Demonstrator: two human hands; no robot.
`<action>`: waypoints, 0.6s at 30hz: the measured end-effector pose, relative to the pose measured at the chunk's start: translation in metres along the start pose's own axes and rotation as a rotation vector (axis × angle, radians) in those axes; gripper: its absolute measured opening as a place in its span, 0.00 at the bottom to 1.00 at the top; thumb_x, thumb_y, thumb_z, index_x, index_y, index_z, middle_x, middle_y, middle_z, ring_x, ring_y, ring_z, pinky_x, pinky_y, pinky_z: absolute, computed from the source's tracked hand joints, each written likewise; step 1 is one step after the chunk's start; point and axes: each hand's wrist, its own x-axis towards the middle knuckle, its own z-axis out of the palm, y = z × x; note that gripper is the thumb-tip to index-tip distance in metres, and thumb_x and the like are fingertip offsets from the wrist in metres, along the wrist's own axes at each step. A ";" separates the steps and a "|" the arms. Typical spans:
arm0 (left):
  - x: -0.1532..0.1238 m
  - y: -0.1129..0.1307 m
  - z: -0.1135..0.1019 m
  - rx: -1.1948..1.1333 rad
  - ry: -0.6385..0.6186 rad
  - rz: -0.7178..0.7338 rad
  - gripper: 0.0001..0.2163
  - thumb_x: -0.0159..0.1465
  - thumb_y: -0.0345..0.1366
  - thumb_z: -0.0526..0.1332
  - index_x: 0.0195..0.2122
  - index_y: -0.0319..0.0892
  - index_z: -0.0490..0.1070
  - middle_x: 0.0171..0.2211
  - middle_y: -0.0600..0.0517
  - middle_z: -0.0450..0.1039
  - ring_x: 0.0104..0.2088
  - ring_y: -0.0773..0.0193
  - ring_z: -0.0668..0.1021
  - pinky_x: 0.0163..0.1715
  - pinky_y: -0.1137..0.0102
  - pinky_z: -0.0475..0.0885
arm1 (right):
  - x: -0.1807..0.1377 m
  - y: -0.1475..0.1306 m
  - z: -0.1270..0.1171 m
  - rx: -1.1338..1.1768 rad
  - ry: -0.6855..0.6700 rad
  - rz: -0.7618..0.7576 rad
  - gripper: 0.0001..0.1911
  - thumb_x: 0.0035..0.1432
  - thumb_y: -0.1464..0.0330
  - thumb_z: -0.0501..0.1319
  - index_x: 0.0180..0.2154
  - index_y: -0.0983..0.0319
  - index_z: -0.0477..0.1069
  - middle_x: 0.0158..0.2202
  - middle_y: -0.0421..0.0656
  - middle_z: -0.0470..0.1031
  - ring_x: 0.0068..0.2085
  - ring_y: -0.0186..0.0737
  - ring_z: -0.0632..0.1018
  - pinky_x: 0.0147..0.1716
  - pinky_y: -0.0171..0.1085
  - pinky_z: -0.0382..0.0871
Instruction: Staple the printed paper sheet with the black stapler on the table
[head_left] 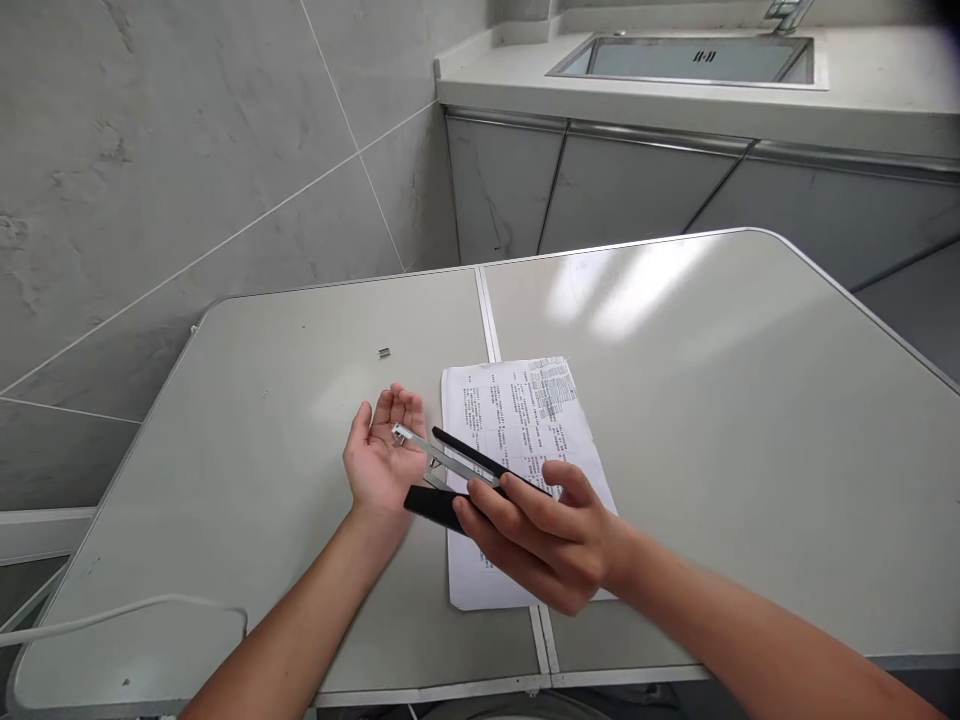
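Observation:
My right hand [551, 530] grips a black stapler [439, 505] whose top is swung up, so its silver staple channel shows. The stapler's front end hangs over my left hand [386, 450], which lies palm up with its fingers slightly curled. I cannot make out anything in that palm. Beneath the stapler and right hand lies a stack of printed paper [517, 410], partly hidden by them. A short strip of staples [384, 353] rests on the table beyond my left fingertips.
The pale folding table [720, 430] has a metal edge and a seam down its middle. A white cable [172, 600] crosses its near left corner. Behind stands a counter [510, 75] with a sink [690, 62]; a grey tiled wall [187, 130] is at left.

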 end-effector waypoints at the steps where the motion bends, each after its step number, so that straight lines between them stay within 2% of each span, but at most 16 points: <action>1: 0.003 0.002 -0.002 -0.011 -0.022 -0.003 0.08 0.72 0.34 0.58 0.37 0.40 0.72 0.34 0.50 0.77 0.37 0.69 0.82 0.43 0.74 0.81 | 0.000 -0.001 -0.001 0.027 -0.008 0.010 0.08 0.63 0.67 0.68 0.44 0.51 0.80 0.49 0.38 0.82 0.47 0.42 0.78 0.42 0.45 0.68; 3: 0.008 0.007 -0.006 -0.032 -0.091 -0.012 0.11 0.71 0.33 0.59 0.30 0.41 0.66 0.26 0.55 0.70 0.25 0.74 0.75 0.28 0.80 0.76 | 0.004 -0.002 -0.005 0.060 -0.008 0.009 0.07 0.63 0.68 0.68 0.43 0.51 0.80 0.46 0.38 0.82 0.45 0.42 0.79 0.41 0.46 0.68; 5: 0.014 0.012 -0.010 -0.030 -0.148 -0.008 0.15 0.71 0.33 0.58 0.26 0.42 0.58 0.20 0.59 0.59 0.16 0.77 0.63 0.15 0.80 0.63 | 0.010 0.000 -0.007 0.073 0.007 -0.011 0.05 0.62 0.69 0.67 0.42 0.56 0.80 0.43 0.43 0.82 0.45 0.45 0.79 0.39 0.46 0.68; 7: 0.019 0.016 -0.013 0.003 -0.169 0.017 0.17 0.72 0.34 0.57 0.25 0.43 0.54 0.19 0.61 0.51 0.13 0.75 0.53 0.11 0.76 0.54 | 0.015 0.004 -0.009 0.092 0.001 -0.042 0.04 0.63 0.71 0.65 0.40 0.61 0.79 0.41 0.46 0.81 0.45 0.46 0.79 0.37 0.45 0.68; 9: 0.022 0.017 -0.013 0.050 -0.190 0.047 0.17 0.71 0.35 0.57 0.25 0.44 0.52 0.19 0.60 0.49 0.15 0.74 0.52 0.12 0.74 0.53 | 0.016 0.011 -0.011 0.138 -0.084 -0.072 0.04 0.65 0.72 0.63 0.40 0.62 0.78 0.39 0.46 0.80 0.42 0.44 0.78 0.34 0.43 0.68; 11: 0.023 0.016 -0.012 0.088 -0.231 0.070 0.14 0.68 0.33 0.58 0.27 0.43 0.54 0.22 0.59 0.52 0.17 0.73 0.57 0.16 0.75 0.58 | 0.013 0.017 -0.011 0.203 -0.197 -0.053 0.05 0.66 0.75 0.62 0.40 0.62 0.76 0.36 0.43 0.79 0.38 0.40 0.77 0.33 0.40 0.68; 14: 0.024 0.012 -0.010 0.095 -0.288 0.057 0.08 0.58 0.27 0.59 0.32 0.43 0.59 0.28 0.55 0.60 0.25 0.71 0.67 0.26 0.75 0.66 | 0.005 0.026 -0.010 0.298 -0.342 0.093 0.06 0.67 0.76 0.58 0.42 0.62 0.73 0.35 0.41 0.77 0.34 0.36 0.75 0.31 0.37 0.65; 18: 0.024 0.008 -0.009 0.086 -0.298 0.008 0.17 0.45 0.20 0.56 0.34 0.43 0.60 0.33 0.54 0.61 0.30 0.71 0.70 0.32 0.74 0.68 | -0.002 0.041 -0.009 0.422 -0.457 0.331 0.05 0.68 0.72 0.58 0.43 0.60 0.71 0.35 0.40 0.77 0.32 0.34 0.74 0.27 0.35 0.57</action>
